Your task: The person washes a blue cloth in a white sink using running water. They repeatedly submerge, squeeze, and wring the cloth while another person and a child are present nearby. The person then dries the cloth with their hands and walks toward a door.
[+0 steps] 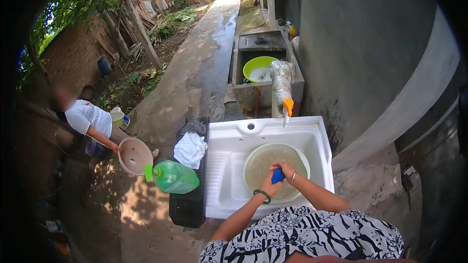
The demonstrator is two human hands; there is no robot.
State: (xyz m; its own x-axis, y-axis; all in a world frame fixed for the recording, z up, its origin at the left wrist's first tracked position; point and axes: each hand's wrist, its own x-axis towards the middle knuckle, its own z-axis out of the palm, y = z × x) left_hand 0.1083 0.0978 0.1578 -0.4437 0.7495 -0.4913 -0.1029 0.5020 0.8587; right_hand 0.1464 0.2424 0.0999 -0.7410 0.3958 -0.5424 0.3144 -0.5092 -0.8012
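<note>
My left hand (270, 187), with a green bangle at the wrist, and my right hand (284, 168), with a silver-coloured bangle, meet over a pale round basin (307, 175). Between them is a small blue object (278, 176), held by both; its kind cannot be told. Cloudy brownish water (261, 159) fills much of the basin, which sits in a white sink (226, 131) with a ribbed washboard side. Beyond the basin, a white tap (286, 119) with an orange handle (288, 105) points down at the sink's far edge.
Left of the sink, a black stand (186, 204) bears a green pump bottle (177, 177), a white cloth (191, 149) and a dark scourer (196, 127). A person (91, 120) at left holds a beige basin (136, 156). Ahead, a concrete trough (252, 91) holds a lime-green basin (256, 66).
</note>
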